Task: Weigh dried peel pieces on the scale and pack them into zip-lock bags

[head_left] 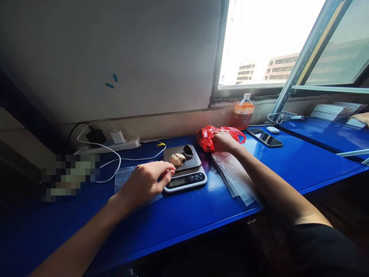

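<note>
Left hand (pixel 150 179) half-curled beside the scale (pixel 187 181), any hold unclear. Right hand (pixel 225 141) at the red bag (pixel 204 139), its grip hidden. Scale, bearing a pale bulb (pixel 177 159), sits between them, presumably for reach by both.

One left hand (pixel 147 179), one right hand (pixel 225 142), one scale (pixel 186 181), one pale lump (pixel 176 159), one dark lump (pixel 188 152), one red bag (pixel 206 138), one bottle (pixel 242 114), one phone (pixel 265 137), two blue strips (pixel 109 85).

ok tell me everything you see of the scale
The scale has a grey, metallic-looking plate, white body and dark front panel with buttons and a display showing digits. It lies flat on the table, bearing a pale piece and a dark piece. The left hand overlaps its left edge; contact is unclear.
</note>
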{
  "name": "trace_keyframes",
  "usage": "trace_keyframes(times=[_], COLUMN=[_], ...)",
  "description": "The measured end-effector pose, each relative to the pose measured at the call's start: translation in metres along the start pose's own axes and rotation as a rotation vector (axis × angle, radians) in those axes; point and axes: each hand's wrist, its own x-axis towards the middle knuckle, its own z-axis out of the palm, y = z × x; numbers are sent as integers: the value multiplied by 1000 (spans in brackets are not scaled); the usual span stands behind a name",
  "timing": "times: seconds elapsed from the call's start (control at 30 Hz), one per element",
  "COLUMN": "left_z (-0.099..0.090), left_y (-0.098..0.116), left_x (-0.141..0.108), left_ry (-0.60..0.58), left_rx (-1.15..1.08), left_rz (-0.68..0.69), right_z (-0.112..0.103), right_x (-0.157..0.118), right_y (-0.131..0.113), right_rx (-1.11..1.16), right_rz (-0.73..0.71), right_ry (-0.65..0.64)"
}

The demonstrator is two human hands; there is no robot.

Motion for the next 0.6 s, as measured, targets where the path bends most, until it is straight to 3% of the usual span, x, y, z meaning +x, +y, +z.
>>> trace_keyframes(times=[0.6], left_z=[2], left_y=[0], left_x=[2], left_ry=[-21], left_rx=[10], left_rz=[23], right_z=[3], right_x=[6], right_y=[-13], right_rx=[16], right_rz=[-55], right_ry=[-25])
